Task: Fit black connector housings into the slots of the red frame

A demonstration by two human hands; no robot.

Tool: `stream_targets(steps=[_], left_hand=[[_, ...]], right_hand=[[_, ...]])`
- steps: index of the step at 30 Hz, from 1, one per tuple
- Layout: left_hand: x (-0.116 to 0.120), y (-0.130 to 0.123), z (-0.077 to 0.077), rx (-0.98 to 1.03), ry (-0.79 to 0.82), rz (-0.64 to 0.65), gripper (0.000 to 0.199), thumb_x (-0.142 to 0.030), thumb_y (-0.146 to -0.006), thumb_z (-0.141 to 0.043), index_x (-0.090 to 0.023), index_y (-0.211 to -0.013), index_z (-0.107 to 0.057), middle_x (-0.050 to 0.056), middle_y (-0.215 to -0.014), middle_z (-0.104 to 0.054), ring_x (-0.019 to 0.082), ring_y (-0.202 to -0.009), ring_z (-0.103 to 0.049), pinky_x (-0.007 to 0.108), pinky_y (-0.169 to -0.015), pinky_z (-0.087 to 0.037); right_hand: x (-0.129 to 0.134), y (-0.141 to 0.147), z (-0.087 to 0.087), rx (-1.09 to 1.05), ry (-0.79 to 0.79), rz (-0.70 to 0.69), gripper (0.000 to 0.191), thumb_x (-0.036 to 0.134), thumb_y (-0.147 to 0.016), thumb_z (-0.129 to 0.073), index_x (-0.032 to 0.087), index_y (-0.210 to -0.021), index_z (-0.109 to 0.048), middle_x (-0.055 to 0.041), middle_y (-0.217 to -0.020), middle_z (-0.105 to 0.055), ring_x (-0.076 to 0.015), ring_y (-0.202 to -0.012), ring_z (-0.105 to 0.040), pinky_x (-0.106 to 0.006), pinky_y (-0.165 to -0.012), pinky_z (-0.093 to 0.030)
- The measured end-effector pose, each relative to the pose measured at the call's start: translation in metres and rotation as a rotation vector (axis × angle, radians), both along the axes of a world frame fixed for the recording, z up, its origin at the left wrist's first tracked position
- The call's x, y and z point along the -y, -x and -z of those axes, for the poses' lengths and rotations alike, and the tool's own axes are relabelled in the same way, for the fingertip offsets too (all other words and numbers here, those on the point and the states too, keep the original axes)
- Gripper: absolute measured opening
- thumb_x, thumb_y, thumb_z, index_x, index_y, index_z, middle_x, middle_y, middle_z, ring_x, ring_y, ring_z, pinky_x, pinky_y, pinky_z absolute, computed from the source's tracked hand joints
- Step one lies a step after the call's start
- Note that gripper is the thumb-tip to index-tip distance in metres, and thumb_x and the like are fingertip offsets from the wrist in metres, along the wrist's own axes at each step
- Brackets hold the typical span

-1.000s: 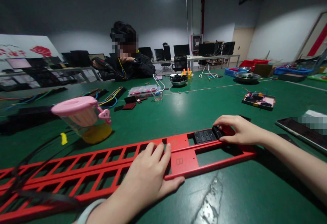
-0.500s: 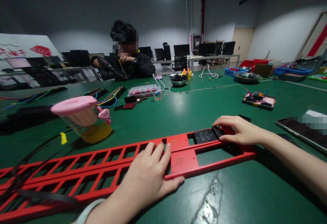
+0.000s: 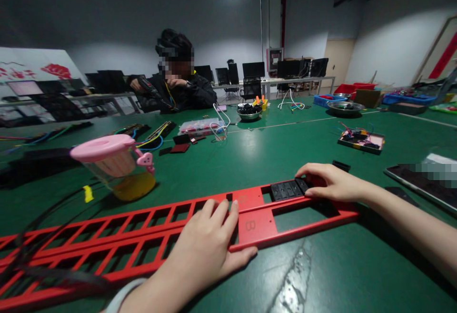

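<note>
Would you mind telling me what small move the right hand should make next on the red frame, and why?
Probably press the black block down into its slot. The right hand rests at the block's end, the block sits in the red frame's upper opening, and the left hand lies flat on the frame.

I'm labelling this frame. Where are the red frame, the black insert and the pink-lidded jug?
red frame (image 3: 257, 225), head view, flat plate marked B.
black insert (image 3: 285, 190), head view, its top face.
pink-lidded jug (image 3: 102, 147), head view, the lid.

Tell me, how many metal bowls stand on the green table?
2. One metal bowl holding dark parts stands mid-table, near the seated person. A wider, shallower metal bowl stands far right, beside the blue tray. Others may be hidden behind clutter.
</note>
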State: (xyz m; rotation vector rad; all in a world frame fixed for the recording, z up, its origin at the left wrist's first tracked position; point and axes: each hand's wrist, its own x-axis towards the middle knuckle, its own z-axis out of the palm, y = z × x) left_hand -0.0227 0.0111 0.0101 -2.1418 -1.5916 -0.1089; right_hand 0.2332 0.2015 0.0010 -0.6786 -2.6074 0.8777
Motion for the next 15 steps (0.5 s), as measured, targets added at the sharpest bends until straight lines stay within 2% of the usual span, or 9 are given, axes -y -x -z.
stream_targets(steps=[8,15], left_hand=[[-0.0003,-0.0002,-0.0003,-0.009,-0.003,0.007,0.064,-0.059,-0.072,-0.052,-0.006,-0.108,-0.058,0.018,-0.099,-0.058,0.031,-0.087,-0.05,0.044,-0.072,-0.047],[-0.0002,0.0002,-0.0003,-0.015,0.008,-0.004,0.063,-0.058,-0.073,-0.051,-0.006,-0.109,-0.057,0.018,-0.101,-0.057,0.031,-0.089,-0.049,0.044,-0.073,-0.047]], right_hand=[[-0.0058,-0.0002,0.0084,-0.06,0.334,-0.022,0.045,0.037,-0.07,-0.063,0.018,-0.109,-0.051,-0.0023,-0.091,-0.058,-0.018,-0.083,-0.054,-0.031,-0.074,-0.043],[-0.0078,0.0003,0.0099,-0.091,0.417,-0.028,0.047,0.036,-0.069,-0.066,0.016,-0.109,-0.051,-0.0025,-0.091,-0.058,-0.0164,-0.082,-0.053,-0.028,-0.071,-0.041]])
